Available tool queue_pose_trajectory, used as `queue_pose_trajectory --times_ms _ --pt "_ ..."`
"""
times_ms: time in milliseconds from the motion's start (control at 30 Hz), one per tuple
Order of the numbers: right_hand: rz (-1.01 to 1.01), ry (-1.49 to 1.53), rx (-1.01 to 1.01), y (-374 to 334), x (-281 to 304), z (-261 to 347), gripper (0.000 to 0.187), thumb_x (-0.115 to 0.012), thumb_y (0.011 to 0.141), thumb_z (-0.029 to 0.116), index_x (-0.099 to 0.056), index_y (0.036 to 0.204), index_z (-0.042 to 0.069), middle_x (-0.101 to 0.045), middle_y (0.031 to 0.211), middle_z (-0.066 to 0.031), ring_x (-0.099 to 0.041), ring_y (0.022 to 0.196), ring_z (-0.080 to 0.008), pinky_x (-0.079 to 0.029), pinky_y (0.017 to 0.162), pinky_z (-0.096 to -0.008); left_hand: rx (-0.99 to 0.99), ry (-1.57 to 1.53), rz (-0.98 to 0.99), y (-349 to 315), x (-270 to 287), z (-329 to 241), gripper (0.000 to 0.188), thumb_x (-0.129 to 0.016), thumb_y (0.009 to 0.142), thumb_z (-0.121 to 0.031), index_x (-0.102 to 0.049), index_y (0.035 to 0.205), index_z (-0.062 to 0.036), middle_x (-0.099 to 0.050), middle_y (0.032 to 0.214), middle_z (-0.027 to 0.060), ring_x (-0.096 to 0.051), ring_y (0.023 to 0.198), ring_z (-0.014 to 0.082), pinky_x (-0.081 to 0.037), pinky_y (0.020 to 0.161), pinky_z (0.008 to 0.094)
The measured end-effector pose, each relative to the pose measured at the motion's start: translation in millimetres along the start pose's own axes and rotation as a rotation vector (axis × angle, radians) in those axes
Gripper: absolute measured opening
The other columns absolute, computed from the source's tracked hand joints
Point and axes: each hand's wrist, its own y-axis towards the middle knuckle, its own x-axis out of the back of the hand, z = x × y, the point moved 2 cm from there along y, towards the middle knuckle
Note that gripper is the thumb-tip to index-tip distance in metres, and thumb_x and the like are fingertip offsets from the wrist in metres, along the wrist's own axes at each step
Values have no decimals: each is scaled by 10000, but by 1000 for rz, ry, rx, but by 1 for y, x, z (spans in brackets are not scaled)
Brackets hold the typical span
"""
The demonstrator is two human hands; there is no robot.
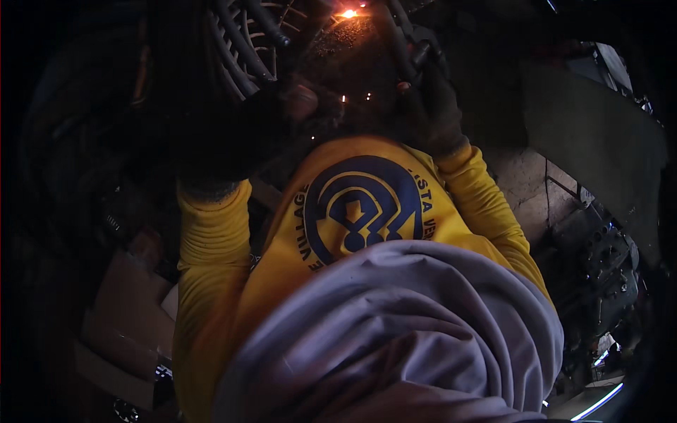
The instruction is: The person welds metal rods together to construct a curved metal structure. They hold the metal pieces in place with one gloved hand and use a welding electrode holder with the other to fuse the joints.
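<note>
In a dark glove, my right hand (438, 106) is closed around a dark tube-shaped torch (402, 46), which slants up toward an orange glowing spot (348, 13) at the top edge. Small bright sparks (343, 98) hang between my hands. My left hand (247, 127) is also gloved and almost black in shadow; its fingers do not show clearly. A paler rounded patch lies at its right side. Just beyond it stand several curved dark metal bars (243, 53). Rough dark material (345, 39) lies below the glow.
Brown cardboard pieces (130, 303) lie at the lower left. A large dark sheet (592, 134) is at the right, with dark metal parts (592, 254) below it. A bright strip (598, 402) shows at the lower right. Much of the surroundings is too dark to make out.
</note>
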Motion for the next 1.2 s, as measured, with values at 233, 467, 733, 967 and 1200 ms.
queue_pose_trajectory --times_ms 233,467,733,967,1200 --pt "20 -99 -133 -6 -3 -8 483 -644 967 292 -542 1319 -22 -671 1119 -261 -673 1031 -382 -518 864 -427 22 -34 85 2 3 4 841 -241 1061 -615 -383 1487 96 -485 1471 289 -502 1360 429 -429 1139 469" --pt "67 -68 -262 -5 -5 -11 584 -659 957 400 -498 1349 -1 -684 1076 -279 -655 1026 -483 -516 855 -507 69 -74 73 4 -1 0 894 -244 1038 -660 -355 1497 99 -463 1482 299 -484 1372 433 -410 1150 473" --pt "47 -127 -217 -3 -8 -11 558 -672 953 389 -525 1323 -1 -689 1027 -255 -668 979 -446 -521 834 -477 125 -112 60 4 -4 -5 956 -248 1012 -712 -322 1508 102 -437 1494 310 -463 1385 438 -389 1163 477" --pt "-30 -106 -45 7 -8 2 450 -683 957 338 -592 1236 -3 -687 1034 -209 -661 967 -408 -521 847 -436 63 -63 65 1 -6 0 1032 -286 970 -767 -289 1517 108 -399 1509 325 -432 1401 439 -346 1183 486" --pt "47 -129 -192 3 -6 -6 440 -689 951 348 -601 1214 7 -688 1040 -220 -655 970 -420 -522 848 -444 192 -259 113 3 -1 -4 1025 -393 963 -742 -293 1512 119 -405 1508 309 -439 1396 441 -360 1168 474"
